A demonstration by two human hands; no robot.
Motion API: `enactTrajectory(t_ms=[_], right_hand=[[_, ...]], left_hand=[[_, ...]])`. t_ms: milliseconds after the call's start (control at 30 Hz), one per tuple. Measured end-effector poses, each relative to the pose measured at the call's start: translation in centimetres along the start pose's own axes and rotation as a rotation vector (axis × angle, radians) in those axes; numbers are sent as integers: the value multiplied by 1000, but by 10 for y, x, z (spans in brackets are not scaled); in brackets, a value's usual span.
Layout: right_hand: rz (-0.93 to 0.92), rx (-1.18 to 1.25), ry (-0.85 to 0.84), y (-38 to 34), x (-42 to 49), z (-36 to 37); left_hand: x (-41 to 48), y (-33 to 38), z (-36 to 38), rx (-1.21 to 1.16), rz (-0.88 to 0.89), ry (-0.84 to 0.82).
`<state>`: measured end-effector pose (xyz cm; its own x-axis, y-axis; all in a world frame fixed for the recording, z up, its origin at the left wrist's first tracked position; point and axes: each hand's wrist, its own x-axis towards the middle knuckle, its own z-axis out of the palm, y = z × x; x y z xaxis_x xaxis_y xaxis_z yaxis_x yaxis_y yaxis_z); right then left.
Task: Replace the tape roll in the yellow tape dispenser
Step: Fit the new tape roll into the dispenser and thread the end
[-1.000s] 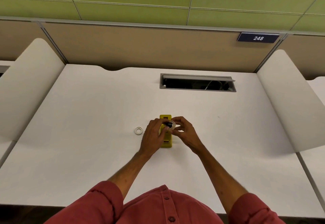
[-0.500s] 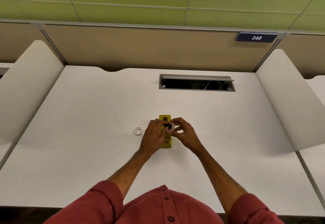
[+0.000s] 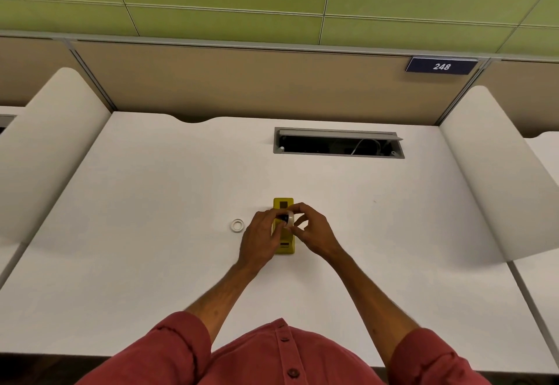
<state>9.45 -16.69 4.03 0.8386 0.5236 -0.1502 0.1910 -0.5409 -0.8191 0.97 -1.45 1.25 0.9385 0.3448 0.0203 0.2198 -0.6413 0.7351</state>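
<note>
The yellow tape dispenser [image 3: 283, 205] lies lengthwise on the white desk [image 3: 151, 203], its middle covered by my hands. My left hand [image 3: 261, 235] and my right hand [image 3: 311, 232] meet over it, both pinching a small whitish tape roll [image 3: 289, 218] with a black hub in its centre, held just above the dispenser. A second small white ring, another tape roll or bare core [image 3: 237, 225], lies flat on the desk a short way left of my left hand.
A grey cable hatch [image 3: 338, 133] stands open at the back of the desk. White rounded dividers rise on the left [image 3: 45, 148] and right [image 3: 490, 166]. A tan partition runs behind, with a sign reading 248 [image 3: 441, 66].
Both hands stay together over the dispenser with the roll between them; the fingers have shifted only slightly. The ring on the desk has not moved.
</note>
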Motion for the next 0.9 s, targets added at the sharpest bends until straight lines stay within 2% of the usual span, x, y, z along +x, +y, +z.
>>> enactTrajectory(t_ms=[167,500,900], right_hand=[[-13,-152,-9,-3,5,0],[-4,-275,-40,-8,25,1],[-9,-215,-37,-7,39,-1]], left_hand=[[8,-1,-2,64,19,10],[31,-6,-7,114,-14,-57],[46,-6,-5,147,-42,-65]])
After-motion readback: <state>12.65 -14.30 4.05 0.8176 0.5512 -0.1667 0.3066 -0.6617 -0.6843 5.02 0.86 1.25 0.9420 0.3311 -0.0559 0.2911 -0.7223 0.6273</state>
